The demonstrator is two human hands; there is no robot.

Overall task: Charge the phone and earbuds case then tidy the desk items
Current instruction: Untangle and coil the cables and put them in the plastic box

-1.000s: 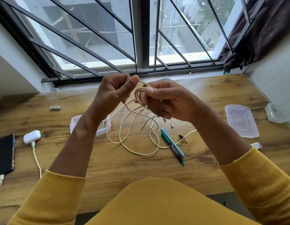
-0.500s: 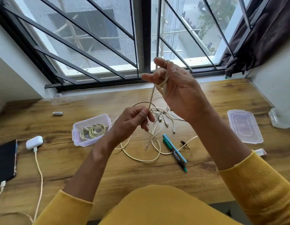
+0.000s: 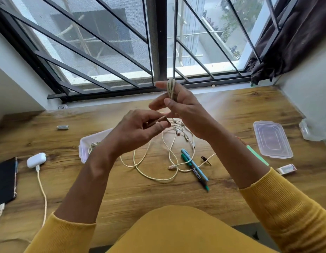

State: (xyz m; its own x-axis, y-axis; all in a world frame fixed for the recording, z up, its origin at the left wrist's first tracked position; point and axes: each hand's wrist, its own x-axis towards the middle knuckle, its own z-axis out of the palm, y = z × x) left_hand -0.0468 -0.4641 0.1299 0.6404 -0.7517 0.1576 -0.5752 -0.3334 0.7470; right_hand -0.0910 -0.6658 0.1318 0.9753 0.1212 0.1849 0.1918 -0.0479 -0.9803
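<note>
My right hand (image 3: 182, 108) is raised over the desk with loops of a cream cable (image 3: 171, 88) wound round its fingers. My left hand (image 3: 138, 130) pinches a strand of the same cable just below it. The rest of the cream cable (image 3: 154, 177) lies in loose loops on the wooden desk (image 3: 122, 190). At the far left the black phone (image 3: 4, 181) and the white earbuds case (image 3: 36, 160) each have a cable plugged in.
A clear plastic box (image 3: 85, 145) with a coiled cable sits behind my left wrist. Its lid (image 3: 272, 139) lies at the right. Two pens (image 3: 195, 168), a small dark clip (image 3: 206, 160), an eraser (image 3: 286, 169) and a battery (image 3: 62, 127) lie around.
My left hand has come up from the desk to just under my right hand, drawing the cable strand with it. My right hand has dropped slightly and still holds the wound loops.
</note>
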